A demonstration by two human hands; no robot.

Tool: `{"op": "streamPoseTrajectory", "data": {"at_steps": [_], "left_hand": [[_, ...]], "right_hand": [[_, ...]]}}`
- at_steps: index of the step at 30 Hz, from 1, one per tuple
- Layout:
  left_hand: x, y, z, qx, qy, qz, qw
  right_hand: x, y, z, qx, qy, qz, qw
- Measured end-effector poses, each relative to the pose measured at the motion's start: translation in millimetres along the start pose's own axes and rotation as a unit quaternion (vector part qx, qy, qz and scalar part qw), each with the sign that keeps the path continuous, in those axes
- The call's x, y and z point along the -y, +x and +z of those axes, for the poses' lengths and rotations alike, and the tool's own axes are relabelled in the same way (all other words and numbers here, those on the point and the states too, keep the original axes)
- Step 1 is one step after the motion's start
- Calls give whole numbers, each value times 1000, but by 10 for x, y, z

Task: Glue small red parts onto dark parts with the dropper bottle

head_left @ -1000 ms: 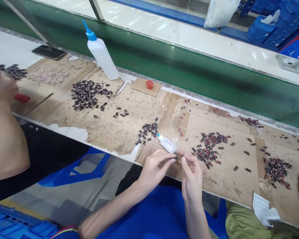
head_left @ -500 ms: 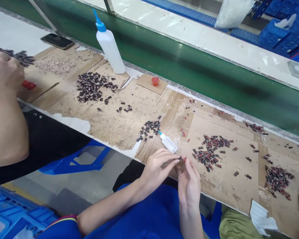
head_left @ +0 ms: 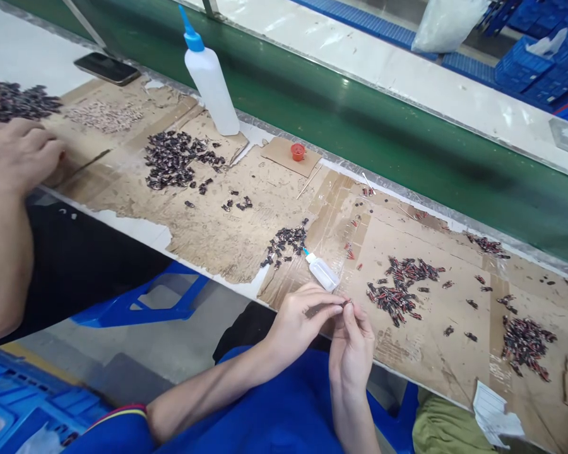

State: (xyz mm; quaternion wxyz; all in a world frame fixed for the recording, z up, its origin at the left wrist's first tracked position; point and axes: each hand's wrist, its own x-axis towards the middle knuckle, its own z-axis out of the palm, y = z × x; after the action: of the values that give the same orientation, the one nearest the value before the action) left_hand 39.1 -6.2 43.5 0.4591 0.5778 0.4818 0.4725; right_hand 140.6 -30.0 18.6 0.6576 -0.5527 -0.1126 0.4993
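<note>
My left hand (head_left: 301, 320) pinches a small black part (head_left: 346, 303) between thumb and fingertips, just over the bench's front edge. Against it, fingertip to fingertip, my right hand (head_left: 353, 350) is closed in a pinch. The red piece seen there earlier is now mostly hidden by the fingers. Just beyond my hands lies a small dropper bottle (head_left: 322, 272) with a blue tip, on its side. Its tip touches a loose heap of small black parts (head_left: 284, 244). To the right is a heap of black-and-red pieces (head_left: 400, 287).
A co-worker's hand (head_left: 23, 151) works at the far left. A tall white bottle (head_left: 213, 91) with a blue nozzle stands at the back, near a red cup (head_left: 298, 151). Further heaps lie left (head_left: 173, 161) and right (head_left: 527, 343). A green belt (head_left: 360, 120) runs behind the cardboard.
My right hand has shifted slightly left, its fingertips closing onto the black part, so the red piece is covered. The co-worker's hand has moved, and the red object in it no longer shows.
</note>
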Motion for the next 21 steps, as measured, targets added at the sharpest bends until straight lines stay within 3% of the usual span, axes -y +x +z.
{"op": "streamPoseTrajectory", "data": {"at_steps": [11,21], "left_hand": [[-51,31,-71,65,-19,-10,998],[-40,3,-17,58,-22,-34,998]], "right_hand": [[-38,1,-40,-16,41,-12,999],[-43,-28,-38,-49,0,-73,996]]}}
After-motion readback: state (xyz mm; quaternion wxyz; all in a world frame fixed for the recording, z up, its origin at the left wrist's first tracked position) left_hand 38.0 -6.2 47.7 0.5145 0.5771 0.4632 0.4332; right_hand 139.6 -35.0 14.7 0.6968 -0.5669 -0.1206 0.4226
